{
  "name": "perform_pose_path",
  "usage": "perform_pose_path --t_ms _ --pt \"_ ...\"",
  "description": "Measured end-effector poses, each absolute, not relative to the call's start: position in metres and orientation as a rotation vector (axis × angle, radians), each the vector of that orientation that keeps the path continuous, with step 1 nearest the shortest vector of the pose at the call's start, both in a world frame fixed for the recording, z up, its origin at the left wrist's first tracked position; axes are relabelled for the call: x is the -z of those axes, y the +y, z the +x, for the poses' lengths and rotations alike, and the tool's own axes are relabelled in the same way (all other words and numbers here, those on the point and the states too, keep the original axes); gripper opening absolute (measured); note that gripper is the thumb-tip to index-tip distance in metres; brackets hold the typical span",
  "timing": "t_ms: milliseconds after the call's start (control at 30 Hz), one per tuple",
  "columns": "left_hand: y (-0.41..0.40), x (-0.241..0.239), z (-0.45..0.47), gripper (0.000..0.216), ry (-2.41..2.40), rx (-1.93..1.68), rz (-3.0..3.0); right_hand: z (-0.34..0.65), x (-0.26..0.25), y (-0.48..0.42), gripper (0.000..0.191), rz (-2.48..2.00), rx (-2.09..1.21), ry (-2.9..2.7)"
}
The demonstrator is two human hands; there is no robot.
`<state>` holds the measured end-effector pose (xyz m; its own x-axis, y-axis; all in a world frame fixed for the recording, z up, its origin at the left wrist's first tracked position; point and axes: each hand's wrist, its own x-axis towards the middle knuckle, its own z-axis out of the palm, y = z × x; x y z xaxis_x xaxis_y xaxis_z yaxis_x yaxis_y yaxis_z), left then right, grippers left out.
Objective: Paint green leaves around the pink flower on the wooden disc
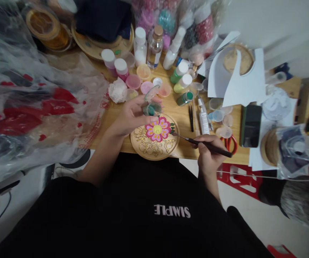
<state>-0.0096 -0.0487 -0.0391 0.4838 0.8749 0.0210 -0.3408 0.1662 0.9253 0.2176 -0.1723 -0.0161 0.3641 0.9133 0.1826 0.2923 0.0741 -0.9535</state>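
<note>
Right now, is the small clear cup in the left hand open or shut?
Open: its clear lid stands tilted up above the cup in the left hand, and green material shows inside.

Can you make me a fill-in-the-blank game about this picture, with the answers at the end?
1. The left hand holds a small clear container with ____ stuff in it.
2. The right hand holds a thin tool by its dark ____.
3. The middle of the pink flower is ____.
4. The pale letters on the black shirt spell ____.

Missing words: green; handle; yellow; SIMPLE.
</note>
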Motion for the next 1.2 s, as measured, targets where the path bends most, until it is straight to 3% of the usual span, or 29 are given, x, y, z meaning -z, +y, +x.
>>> perform_pose_path --t_ms 1200 --pt "-0.0503 0.0356 -0.0118 0.045 0.684 -0.933 1.121 0.2125 0.0117 -0.1702 0.005 -1.525 -0.628 -1.166"
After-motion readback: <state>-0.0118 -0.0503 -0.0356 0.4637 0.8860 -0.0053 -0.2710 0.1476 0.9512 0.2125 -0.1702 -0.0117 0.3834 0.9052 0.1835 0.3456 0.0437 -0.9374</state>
